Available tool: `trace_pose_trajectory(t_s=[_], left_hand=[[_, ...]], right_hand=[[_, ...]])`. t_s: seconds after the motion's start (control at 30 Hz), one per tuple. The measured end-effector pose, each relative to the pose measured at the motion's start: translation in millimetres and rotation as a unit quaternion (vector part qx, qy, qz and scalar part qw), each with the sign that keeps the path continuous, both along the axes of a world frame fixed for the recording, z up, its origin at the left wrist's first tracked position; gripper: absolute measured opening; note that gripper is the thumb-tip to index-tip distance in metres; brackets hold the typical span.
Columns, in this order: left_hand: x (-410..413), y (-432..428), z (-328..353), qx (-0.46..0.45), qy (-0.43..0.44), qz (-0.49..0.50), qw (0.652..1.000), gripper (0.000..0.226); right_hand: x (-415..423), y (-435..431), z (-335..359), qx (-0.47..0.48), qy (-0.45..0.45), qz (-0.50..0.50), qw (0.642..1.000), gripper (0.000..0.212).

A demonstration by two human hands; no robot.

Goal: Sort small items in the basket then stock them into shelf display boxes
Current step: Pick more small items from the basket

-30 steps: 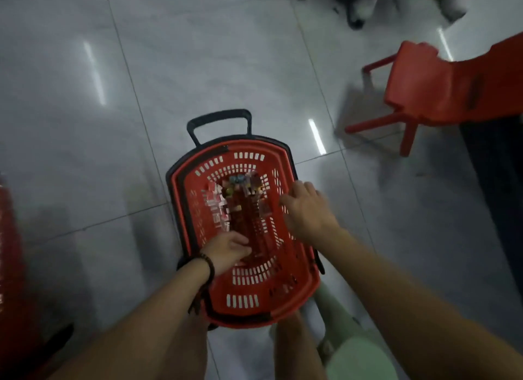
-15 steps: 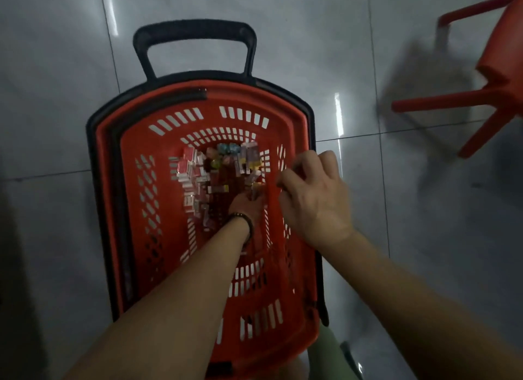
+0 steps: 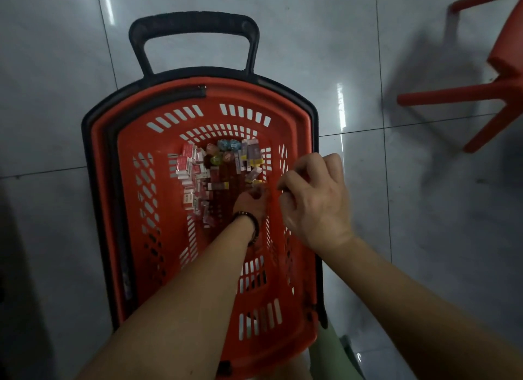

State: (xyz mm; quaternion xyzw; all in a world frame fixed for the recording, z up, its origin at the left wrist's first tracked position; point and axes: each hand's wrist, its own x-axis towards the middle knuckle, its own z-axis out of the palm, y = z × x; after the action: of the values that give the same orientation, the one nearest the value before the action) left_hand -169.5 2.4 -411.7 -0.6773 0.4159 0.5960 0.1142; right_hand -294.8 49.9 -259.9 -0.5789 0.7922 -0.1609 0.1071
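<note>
Red basket (image 3: 133, 198), black handle (image 3: 195, 23)

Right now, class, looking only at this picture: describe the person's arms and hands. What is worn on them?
No sleeves or gloves are in view on either arm. The left hand has a dark bracelet, apparently beaded, around its wrist. The right hand shows no ring, watch or band.
</note>
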Motion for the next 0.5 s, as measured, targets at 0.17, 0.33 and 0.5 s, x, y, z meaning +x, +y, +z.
trace_pose_trajectory(t_s=[0.17, 0.33, 0.5], left_hand=[[-3, -2, 2, 0.013, 0.007, -0.015, 1.0, 0.045], [-4, -6, 4, 0.022, 0.014, -0.023, 0.999, 0.054], [16, -8, 51, 0.026, 0.024, 0.018, 0.999, 0.039]], right_hand=[[1, -1, 1, 0.01, 0.008, 0.002, 1.0, 0.028], [0, 1, -3, 0.009, 0.021, 0.01, 1.0, 0.024], [3, -5, 14, 0.052, 0.037, 0.019, 0.998, 0.018]])
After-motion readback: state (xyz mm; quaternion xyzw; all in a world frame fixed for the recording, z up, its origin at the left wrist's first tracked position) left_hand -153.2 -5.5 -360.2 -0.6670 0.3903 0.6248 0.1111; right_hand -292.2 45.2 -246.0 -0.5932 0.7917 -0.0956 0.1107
